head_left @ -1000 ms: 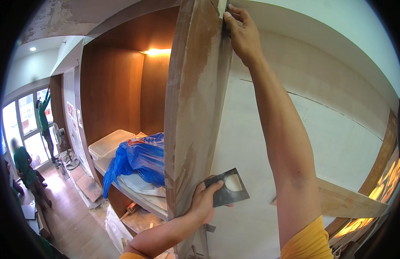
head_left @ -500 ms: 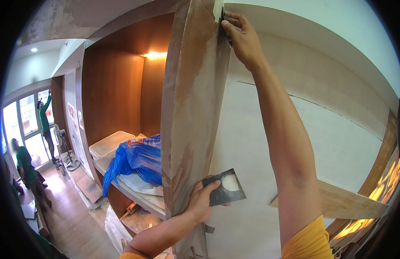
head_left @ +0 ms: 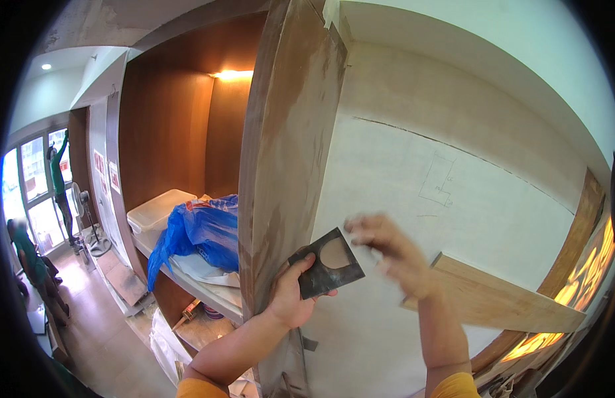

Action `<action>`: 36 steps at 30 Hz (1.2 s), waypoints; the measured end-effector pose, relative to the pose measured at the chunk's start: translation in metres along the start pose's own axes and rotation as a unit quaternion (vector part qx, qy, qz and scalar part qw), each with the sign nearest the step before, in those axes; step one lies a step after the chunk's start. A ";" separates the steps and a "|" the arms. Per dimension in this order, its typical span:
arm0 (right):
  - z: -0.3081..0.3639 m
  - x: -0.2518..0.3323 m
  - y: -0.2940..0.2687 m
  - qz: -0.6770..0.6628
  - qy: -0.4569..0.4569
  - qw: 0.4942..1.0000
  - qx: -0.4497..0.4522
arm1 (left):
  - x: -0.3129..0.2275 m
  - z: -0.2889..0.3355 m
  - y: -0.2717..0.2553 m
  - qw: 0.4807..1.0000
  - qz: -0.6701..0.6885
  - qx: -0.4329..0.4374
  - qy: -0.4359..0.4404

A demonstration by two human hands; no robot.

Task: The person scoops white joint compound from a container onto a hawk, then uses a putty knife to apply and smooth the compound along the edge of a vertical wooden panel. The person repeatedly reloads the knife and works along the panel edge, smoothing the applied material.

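My left hand (head_left: 291, 292) grips a dark square putty plate (head_left: 327, 268) with a dab of pale filler on it, held against the edge of a tall wooden panel (head_left: 287, 152) smeared with filler. My right hand (head_left: 387, 252) is blurred, just right of the plate, fingers near its upper corner; whether it holds a small tool I cannot tell. Behind both hands stands a pale wall (head_left: 453, 199) with pencil marks.
A wooden shelf board (head_left: 499, 298) juts from the wall at right. Left of the panel, a shelf holds a blue plastic bag (head_left: 201, 232) and a white box (head_left: 158, 209). Two people (head_left: 55, 172) are by the window at far left, near a fan (head_left: 82, 205).
My right hand has dropped from the top of the panel down to the putty plate. My left hand has kept the plate in about the same place.
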State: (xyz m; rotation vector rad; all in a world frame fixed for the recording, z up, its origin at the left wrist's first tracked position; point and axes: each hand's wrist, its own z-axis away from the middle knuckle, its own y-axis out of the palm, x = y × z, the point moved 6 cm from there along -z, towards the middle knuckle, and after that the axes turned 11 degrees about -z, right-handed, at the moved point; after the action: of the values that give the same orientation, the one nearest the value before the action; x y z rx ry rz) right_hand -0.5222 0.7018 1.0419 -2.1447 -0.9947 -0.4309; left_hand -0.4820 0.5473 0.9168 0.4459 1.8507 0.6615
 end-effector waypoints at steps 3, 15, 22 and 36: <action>0.020 -0.006 0.025 0.064 -0.002 0.998 0.013 | 0.003 0.001 -0.009 1.000 0.018 -0.007 -0.004; 0.005 0.027 -0.032 0.302 0.070 0.947 0.085 | -0.006 0.010 0.001 0.999 -0.022 -0.006 -0.034; -0.016 0.027 -0.014 0.339 0.043 0.910 0.233 | 0.006 0.001 -0.001 0.996 -0.061 0.048 -0.044; -0.025 0.011 -0.026 0.339 0.105 0.893 0.277 | 0.001 -0.001 -0.004 0.997 -0.068 0.004 -0.023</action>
State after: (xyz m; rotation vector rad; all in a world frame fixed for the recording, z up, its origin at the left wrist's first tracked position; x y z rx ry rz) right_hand -0.5347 0.7007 1.0774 -1.7184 -0.1606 -0.0153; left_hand -0.4833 0.5449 0.9140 0.3346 1.8228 0.5469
